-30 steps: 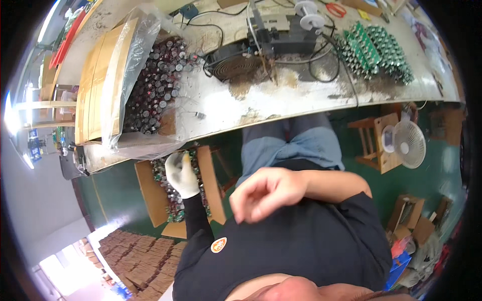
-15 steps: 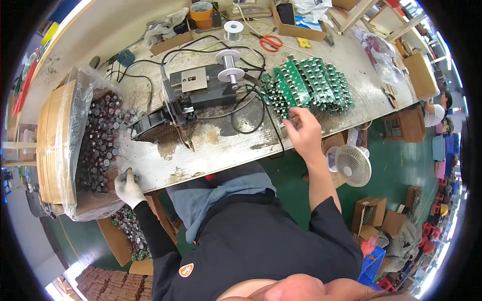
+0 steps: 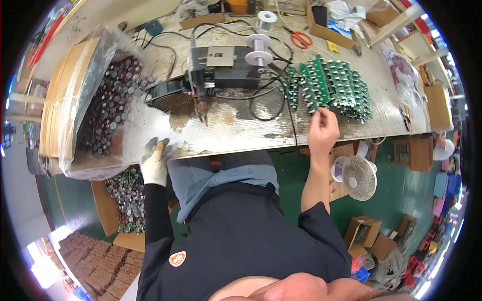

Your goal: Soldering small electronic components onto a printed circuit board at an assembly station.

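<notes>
My right hand (image 3: 323, 131) is bare. Its thumb and fingers pinch the near end of a green circuit board (image 3: 314, 86) at the left side of a stack of boards. More green boards (image 3: 344, 85), dotted with small silvery parts, lie to its right, and a narrow strip of board (image 3: 293, 88) lies to its left. My left hand (image 3: 154, 161) wears a white glove with grey fingertips. It rests at the table's front edge with fingers stretched out, and I see nothing held in it. A soldering machine (image 3: 201, 83) with a solder spool (image 3: 259, 50) stands between the hands.
At left, a plastic-lined carton (image 3: 65, 100) holds many small round wired parts (image 3: 113, 100). Black cables (image 3: 266, 118) loop beside the machine. Orange-handled scissors (image 3: 301, 40) and another solder spool (image 3: 266, 21) lie farther back. A fan (image 3: 359, 178) stands below the table at right.
My gloved left hand has moved right, away from the carton, along the table edge. My right hand stays at the board's near end. The whole view has shifted and turned slightly.
</notes>
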Tool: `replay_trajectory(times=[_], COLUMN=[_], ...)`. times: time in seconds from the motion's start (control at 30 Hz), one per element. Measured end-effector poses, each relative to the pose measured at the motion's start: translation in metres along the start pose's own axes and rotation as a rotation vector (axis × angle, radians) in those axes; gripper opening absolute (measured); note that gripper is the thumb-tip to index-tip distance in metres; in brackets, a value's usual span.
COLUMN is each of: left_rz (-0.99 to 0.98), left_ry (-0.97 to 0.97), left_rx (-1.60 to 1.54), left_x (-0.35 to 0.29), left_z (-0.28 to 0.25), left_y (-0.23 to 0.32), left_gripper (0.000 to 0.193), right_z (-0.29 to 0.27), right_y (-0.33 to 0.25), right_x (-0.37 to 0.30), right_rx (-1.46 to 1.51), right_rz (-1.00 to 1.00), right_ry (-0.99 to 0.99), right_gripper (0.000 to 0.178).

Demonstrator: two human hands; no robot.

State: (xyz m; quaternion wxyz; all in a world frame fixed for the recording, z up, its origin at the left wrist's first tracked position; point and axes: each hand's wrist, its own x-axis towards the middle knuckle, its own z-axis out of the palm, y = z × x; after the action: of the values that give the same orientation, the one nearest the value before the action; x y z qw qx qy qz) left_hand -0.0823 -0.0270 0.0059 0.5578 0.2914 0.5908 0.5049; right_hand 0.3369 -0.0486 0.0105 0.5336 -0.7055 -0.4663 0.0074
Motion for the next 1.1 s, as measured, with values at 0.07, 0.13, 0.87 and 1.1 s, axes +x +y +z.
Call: replay_trajectory(times=[0.07,0.13,0.87,1.1], left_rz=[-0.051,-0.036,-0.233,-0.303], left_ry=[-0.037,-0.032,-0.252,-0.337], left_rx=[-0.043,-0.067,-0.028,-0.043], left_x=[-0.001,-0.006,-0.007,-0.002], left_z=[0.007,0.017,0.053,0.062], left_y=[-0.003,-0.001,-0.002,-0.006], left_gripper=[0.055,0.06,0.029,0.023], right_z=[-0.005,-0.008,0.06,0.063], right_y=[0.002,-0.006,-0.057,-0.066], right_x=[-0.013,-0.021,-0.065,-0.072], right_rx=[0.279,0.233,0.091,0.519], right_rz=[0.033,-0.128,0.294,0.657], right_ry=[-0.05,-0.131,-0.561,-0.593], right_gripper=[0.011,0.013,0.056,0.051])
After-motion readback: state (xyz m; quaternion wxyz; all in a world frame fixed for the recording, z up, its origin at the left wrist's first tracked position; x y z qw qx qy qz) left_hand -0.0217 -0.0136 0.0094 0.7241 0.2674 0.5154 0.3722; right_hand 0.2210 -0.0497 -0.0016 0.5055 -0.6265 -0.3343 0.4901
